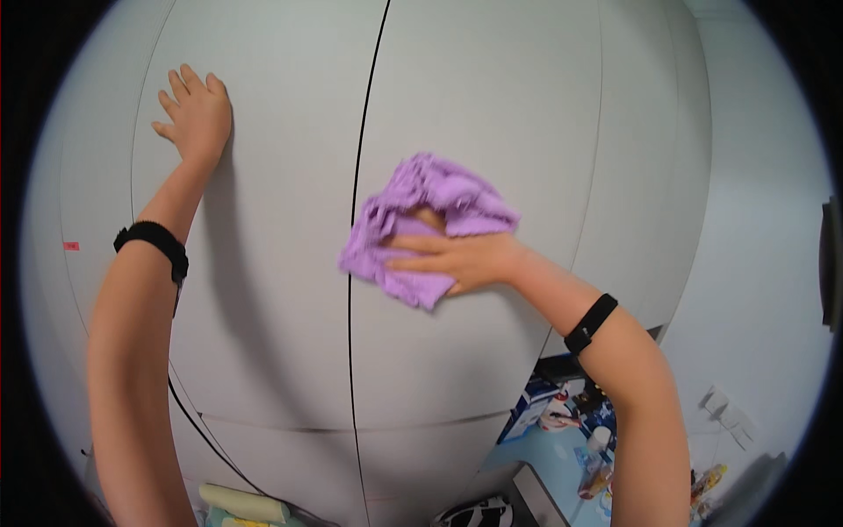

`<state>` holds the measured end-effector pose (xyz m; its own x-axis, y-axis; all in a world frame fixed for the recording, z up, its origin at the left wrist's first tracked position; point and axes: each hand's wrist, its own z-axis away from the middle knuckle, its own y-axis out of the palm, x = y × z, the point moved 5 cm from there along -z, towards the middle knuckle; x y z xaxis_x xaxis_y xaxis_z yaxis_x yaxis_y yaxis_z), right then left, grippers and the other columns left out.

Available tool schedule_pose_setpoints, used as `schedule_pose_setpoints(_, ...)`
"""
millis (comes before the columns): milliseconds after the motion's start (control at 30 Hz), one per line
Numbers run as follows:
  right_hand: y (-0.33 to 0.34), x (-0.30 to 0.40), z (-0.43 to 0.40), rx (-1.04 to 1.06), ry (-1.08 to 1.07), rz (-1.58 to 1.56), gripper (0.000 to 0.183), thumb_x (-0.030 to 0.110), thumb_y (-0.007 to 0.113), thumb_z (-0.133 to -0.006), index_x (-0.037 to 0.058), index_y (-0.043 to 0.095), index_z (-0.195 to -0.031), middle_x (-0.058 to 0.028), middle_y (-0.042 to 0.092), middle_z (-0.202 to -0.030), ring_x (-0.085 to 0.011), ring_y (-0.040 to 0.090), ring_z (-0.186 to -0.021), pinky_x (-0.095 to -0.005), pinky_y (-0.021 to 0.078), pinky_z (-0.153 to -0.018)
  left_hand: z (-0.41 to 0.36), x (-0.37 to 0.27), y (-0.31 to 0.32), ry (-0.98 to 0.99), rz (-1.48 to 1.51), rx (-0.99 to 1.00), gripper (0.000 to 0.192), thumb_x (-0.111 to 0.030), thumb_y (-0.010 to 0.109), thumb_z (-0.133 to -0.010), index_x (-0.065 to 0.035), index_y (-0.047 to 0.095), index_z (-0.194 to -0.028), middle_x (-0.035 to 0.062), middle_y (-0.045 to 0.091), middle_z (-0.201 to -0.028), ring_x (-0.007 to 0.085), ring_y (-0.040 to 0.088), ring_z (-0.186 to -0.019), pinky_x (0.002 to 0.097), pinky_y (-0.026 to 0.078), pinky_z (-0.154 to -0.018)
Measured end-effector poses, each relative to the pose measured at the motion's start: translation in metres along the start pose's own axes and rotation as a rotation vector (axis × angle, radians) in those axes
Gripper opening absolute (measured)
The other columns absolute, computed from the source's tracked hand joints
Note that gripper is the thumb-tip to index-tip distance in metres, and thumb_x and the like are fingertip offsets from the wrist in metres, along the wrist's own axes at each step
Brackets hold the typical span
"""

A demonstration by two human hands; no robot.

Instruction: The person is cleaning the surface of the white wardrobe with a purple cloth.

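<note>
Pale cabinet doors [290, 132] fill most of the view, split by a dark vertical gap. On the door right of that gap, my right hand [461, 260] presses a crumpled purple cloth [428, 188]. The cloth's left edge reaches across the gap, and some of my fingers are tucked under its folds. At the upper left, my left hand [197, 112] rests against the left door with its fingers spread, holding nothing. Each forearm wears a black strap.
At the lower right, a light blue surface [527, 461] carries a blue-and-white box [527, 408], bottles and other small items. Wall sockets [728, 415] sit beyond it. A rolled pale yellow item [244, 502] lies at the bottom, near a black cable [211, 441].
</note>
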<state>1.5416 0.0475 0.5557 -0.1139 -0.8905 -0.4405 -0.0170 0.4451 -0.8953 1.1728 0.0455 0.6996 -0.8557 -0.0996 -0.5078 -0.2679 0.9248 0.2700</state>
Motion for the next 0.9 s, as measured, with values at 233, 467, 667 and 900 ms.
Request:
schedule_pose_setpoints(233,-0.168,-0.073,0.048,-0.977,0.674,0.689,0.07,0.037,0.059,-0.079,0.026,0.034,-0.142,-0.0031,0.025,-0.151,-0.036,0.014,-0.14,-0.0554,0.0202,-0.111,-0.003,-0.006,-0.009,0.001,0.023,0.105,0.056,-0.038,0.028,-0.096,-0.0091,0.026,-0.144,0.0109,0.023,-0.151,0.0351,0.02,-0.138,0.0673,0.015,-0.103)
schedule_pose_setpoints(467,-0.218,-0.139,0.082,-1.15,1.09,0.928,0.068,0.053,0.045,-0.084,0.023,0.032,-0.143,-0.002,0.026,-0.151,-0.0357,0.017,-0.139,-0.0664,0.0133,-0.105,0.005,-0.009,-0.002,-0.026,0.041,0.154,0.057,-0.039,0.029,-0.095,-0.009,0.026,-0.144,0.0105,0.023,-0.152,0.0349,0.02,-0.138,0.0678,0.014,-0.103)
schedule_pose_setpoints(667,-0.139,-0.097,0.012,-1.043,0.863,0.898,0.071,0.046,0.055,-0.081,0.0235,0.032,-0.143,-0.002,0.025,-0.151,-0.0364,0.017,-0.139,-0.0664,0.0119,-0.105,0.006,0.026,0.012,-0.017,0.081,0.137,0.059,-0.039,0.028,-0.094,-0.0065,0.026,-0.143,0.0127,0.022,-0.151,0.0383,0.019,-0.138,0.069,0.013,-0.102)
schedule_pose_setpoints(900,0.025,0.035,-0.087,-0.4,0.344,0.611,0.08,0.029,0.073,-0.069,0.0263,0.036,-0.141,-0.0019,0.024,-0.151,-0.0364,0.019,-0.139,-0.0633,0.018,-0.107,0.008,0.024,0.003,0.06,0.088,0.029,0.058,-0.035,0.03,-0.094,-0.004,0.026,-0.143,0.0154,0.022,-0.151,0.0399,0.019,-0.137,0.0697,0.014,-0.101)
